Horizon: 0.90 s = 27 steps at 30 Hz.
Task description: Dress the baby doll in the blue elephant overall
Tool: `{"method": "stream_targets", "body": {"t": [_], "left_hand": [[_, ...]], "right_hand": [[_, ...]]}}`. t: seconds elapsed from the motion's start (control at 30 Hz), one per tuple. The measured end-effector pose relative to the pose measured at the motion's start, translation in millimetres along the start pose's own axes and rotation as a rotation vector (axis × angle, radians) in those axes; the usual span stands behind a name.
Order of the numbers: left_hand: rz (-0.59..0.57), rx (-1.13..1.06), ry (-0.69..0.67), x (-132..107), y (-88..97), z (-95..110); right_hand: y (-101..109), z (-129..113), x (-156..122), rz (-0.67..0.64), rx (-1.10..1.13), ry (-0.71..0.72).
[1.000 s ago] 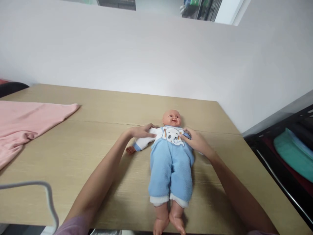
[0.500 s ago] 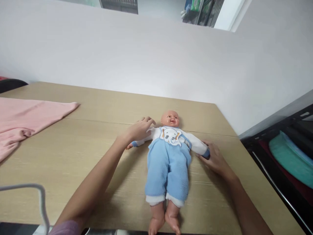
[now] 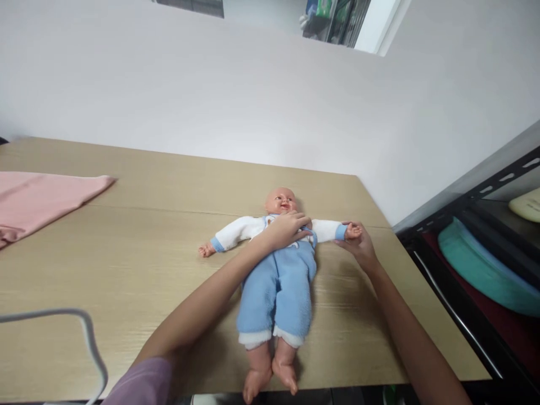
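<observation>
A baby doll [image 3: 280, 199] lies on its back on the wooden table, feet toward me and arms spread. It wears a fluffy blue-and-white outfit [image 3: 276, 287], which leaves its feet bare. My left hand [image 3: 291, 228] reaches across the doll's chest, fingers curled on the cloth near the shoulder strap. It covers most of the elephant face on the bib. At the doll's arm on the right, my right hand [image 3: 358, 244] grips around the wrist and the blue cuff [image 3: 341, 232]. The doll's small hand [image 3: 353, 230] shows beyond that cuff.
A pink cloth [image 3: 50, 197] lies at the table's left side. A grey bent tube [image 3: 88, 332] rises at the lower left. Right of the table [image 3: 160, 259] stands a black metal rack [image 3: 472, 202] holding a teal item [image 3: 481, 270]. A white wall [image 3: 211, 90] borders the far edge.
My left hand has moved right, from beside the shoulder onto the chest. My right hand has raised and straightened the doll's arm, and its hand now shows beyond the cuff. The view has shifted rightward.
</observation>
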State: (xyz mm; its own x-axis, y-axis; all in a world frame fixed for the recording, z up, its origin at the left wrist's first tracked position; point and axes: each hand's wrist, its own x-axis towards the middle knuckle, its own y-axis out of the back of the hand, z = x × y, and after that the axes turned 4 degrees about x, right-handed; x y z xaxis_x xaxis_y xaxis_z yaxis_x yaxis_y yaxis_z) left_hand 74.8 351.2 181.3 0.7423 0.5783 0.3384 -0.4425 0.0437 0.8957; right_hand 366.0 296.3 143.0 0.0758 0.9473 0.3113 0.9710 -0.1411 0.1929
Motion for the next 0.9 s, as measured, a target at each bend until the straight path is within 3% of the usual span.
{"method": "stream_targets", "body": {"t": [0.17, 0.27, 0.43, 0.53, 0.6, 0.77, 0.9], "left_hand": [[0.102, -0.177, -0.173, -13.6, 4.3, -2.7], [0.187, -0.168, -0.192, -20.5, 6.7, -0.6], [0.331, -0.387, -0.108, -20.2, 6.0, -2.0], [0.31, -0.53, 0.023, -13.6, 1.4, -5.9], [0.258, -0.51, 0.092, -10.4, -2.3, -8.5], [0.17, -0.346, 0.117, -10.4, -9.7, -12.0], [0.143, -0.327, 0.115, -11.8, -12.0, -12.2]], "right_hand": [[-46.5, -2.4, 6.0, -0.027, 0.023, 0.105], [-72.4, -5.4, -2.1, -0.088, -0.084, 0.211], [-79.9, -14.9, -15.1, -0.21, -0.242, 0.317], [-72.4, -16.6, -19.8, -0.292, -0.151, 0.254], [-70.8, -14.2, -22.6, -0.29, -0.016, 0.151], [-82.2, 0.2, -25.3, -0.115, 0.296, -0.203], [-91.3, 11.0, -27.1, 0.046, 0.223, -0.229]]}}
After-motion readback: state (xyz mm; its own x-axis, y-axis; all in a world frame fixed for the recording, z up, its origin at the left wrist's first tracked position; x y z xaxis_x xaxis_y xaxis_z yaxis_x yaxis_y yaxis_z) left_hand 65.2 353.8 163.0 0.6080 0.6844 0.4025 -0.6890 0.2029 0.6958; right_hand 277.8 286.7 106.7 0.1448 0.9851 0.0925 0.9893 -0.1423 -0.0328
